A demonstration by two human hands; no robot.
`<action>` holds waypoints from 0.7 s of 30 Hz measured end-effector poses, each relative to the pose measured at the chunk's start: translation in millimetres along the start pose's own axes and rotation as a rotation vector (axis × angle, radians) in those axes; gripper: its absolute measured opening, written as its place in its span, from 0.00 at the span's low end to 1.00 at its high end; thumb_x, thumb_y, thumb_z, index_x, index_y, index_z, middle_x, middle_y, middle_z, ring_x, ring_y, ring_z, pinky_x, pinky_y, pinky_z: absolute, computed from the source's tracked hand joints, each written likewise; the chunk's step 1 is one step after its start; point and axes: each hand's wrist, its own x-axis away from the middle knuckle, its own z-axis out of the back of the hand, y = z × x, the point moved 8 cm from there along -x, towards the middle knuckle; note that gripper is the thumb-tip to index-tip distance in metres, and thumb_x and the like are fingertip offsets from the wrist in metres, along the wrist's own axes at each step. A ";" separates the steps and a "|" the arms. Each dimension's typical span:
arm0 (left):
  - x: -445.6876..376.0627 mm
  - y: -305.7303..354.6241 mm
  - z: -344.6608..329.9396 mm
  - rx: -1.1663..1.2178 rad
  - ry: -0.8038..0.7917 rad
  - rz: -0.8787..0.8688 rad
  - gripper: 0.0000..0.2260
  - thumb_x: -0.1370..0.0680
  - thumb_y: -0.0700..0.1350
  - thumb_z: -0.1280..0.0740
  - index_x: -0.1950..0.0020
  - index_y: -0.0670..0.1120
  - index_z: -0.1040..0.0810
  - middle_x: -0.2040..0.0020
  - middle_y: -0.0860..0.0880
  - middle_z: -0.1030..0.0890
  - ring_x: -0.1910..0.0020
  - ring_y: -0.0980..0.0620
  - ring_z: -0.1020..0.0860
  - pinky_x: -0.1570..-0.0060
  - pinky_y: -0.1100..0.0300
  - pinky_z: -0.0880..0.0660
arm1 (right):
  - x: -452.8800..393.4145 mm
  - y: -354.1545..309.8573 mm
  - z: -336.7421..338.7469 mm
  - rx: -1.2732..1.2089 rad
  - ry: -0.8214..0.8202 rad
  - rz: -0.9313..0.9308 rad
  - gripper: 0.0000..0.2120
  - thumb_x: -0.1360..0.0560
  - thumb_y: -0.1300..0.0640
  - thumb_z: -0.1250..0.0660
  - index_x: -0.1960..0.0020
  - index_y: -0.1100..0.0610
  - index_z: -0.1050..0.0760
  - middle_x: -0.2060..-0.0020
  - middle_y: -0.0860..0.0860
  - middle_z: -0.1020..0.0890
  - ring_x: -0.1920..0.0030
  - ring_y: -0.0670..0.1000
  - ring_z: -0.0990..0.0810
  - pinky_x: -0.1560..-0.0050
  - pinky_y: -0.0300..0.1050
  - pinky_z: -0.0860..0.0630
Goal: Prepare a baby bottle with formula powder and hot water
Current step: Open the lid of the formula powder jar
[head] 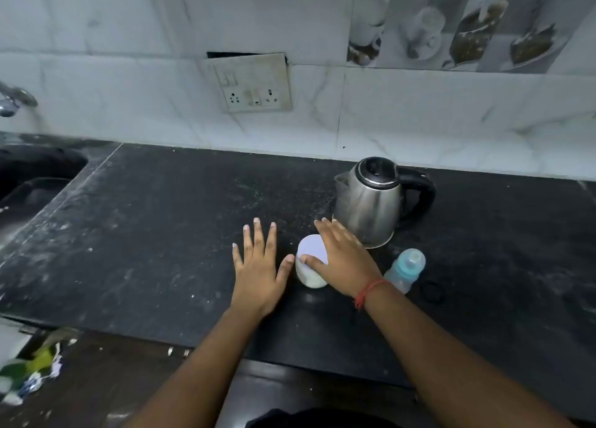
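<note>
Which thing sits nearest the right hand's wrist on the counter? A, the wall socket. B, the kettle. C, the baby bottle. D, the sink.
C: the baby bottle stands just beside the wrist of the right hand, closer than the kettle behind.

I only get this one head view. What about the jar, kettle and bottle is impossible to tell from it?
- White jar: the right hand lies over its lid, hiding the far side; any label is unseen.
- Kettle: lid shut, so the water level is hidden; its base is partly behind the right hand.
- Baby bottle: lower part hidden behind the right wrist; contents unclear.
- Left hand: whether its thumb touches the jar is unclear.
</note>
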 end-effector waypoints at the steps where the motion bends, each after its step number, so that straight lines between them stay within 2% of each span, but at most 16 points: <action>1: 3.0 -3.8 -0.6 0.017 -0.022 0.020 0.37 0.22 0.72 0.64 0.17 0.55 0.61 0.17 0.51 0.67 0.20 0.51 0.70 0.21 0.40 0.63 | -1.2 -0.4 -4.5 0.017 -0.019 -0.003 0.41 0.24 0.34 0.37 0.19 0.53 0.44 0.21 0.53 0.38 0.20 0.56 0.43 0.22 0.54 0.43; 5: 13.4 -18.5 -10.2 0.070 -0.112 0.045 0.36 0.21 0.70 0.56 0.18 0.57 0.64 0.19 0.54 0.69 0.20 0.53 0.71 0.20 0.42 0.62 | -3.2 -0.5 -12.1 0.063 -0.018 -0.044 0.41 0.28 0.36 0.31 0.22 0.52 0.40 0.27 0.52 0.29 0.27 0.55 0.32 0.27 0.52 0.35; 7: 15.6 -19.0 -16.1 0.117 -0.176 0.050 0.37 0.19 0.66 0.47 0.18 0.56 0.63 0.20 0.55 0.68 0.20 0.53 0.69 0.19 0.41 0.57 | -2.8 -1.8 -10.6 0.044 -0.002 -0.057 0.41 0.29 0.36 0.30 0.23 0.52 0.39 0.29 0.52 0.27 0.29 0.56 0.30 0.29 0.53 0.32; 10: 17.9 -10.3 -21.6 0.251 -0.236 0.030 0.44 0.21 0.63 0.34 0.17 0.55 0.61 0.19 0.56 0.64 0.19 0.54 0.64 0.19 0.44 0.50 | 0.4 -2.5 0.1 -0.023 0.024 -0.084 0.41 0.29 0.38 0.28 0.23 0.52 0.38 0.30 0.53 0.25 0.31 0.56 0.29 0.30 0.52 0.31; 14: 22.1 11.7 -19.5 0.405 -0.201 0.045 0.52 0.30 0.69 0.29 0.17 0.55 0.57 0.18 0.61 0.53 0.18 0.58 0.54 0.20 0.54 0.46 | 12.6 -6.2 16.7 -0.222 0.059 -0.141 0.41 0.30 0.39 0.26 0.23 0.49 0.39 0.29 0.50 0.27 0.29 0.54 0.30 0.31 0.48 0.33; 16: 24.4 22.5 -16.2 0.421 -0.171 0.054 0.53 0.33 0.69 0.26 0.17 0.56 0.52 0.17 0.60 0.45 0.19 0.58 0.44 0.23 0.55 0.38 | 22.0 -9.1 23.0 -0.354 0.074 -0.179 0.40 0.30 0.40 0.25 0.23 0.47 0.39 0.30 0.48 0.27 0.30 0.50 0.30 0.32 0.46 0.32; 19: 24.7 37.2 -6.5 0.380 -0.104 0.005 0.48 0.35 0.68 0.24 0.23 0.57 0.43 0.26 0.58 0.31 0.30 0.57 0.28 0.36 0.50 0.24 | 35.7 -8.2 31.1 -0.424 0.085 -0.178 0.38 0.28 0.40 0.27 0.24 0.45 0.38 0.30 0.47 0.28 0.30 0.47 0.30 0.32 0.43 0.33; 21: 23.5 47.7 -0.4 0.374 -0.083 -0.045 0.44 0.35 0.66 0.23 0.26 0.57 0.41 0.31 0.57 0.28 0.36 0.56 0.24 0.42 0.50 0.21 | 41.6 -6.8 37.4 -0.297 0.051 -0.135 0.35 0.27 0.35 0.31 0.24 0.45 0.38 0.29 0.45 0.29 0.29 0.48 0.30 0.33 0.45 0.32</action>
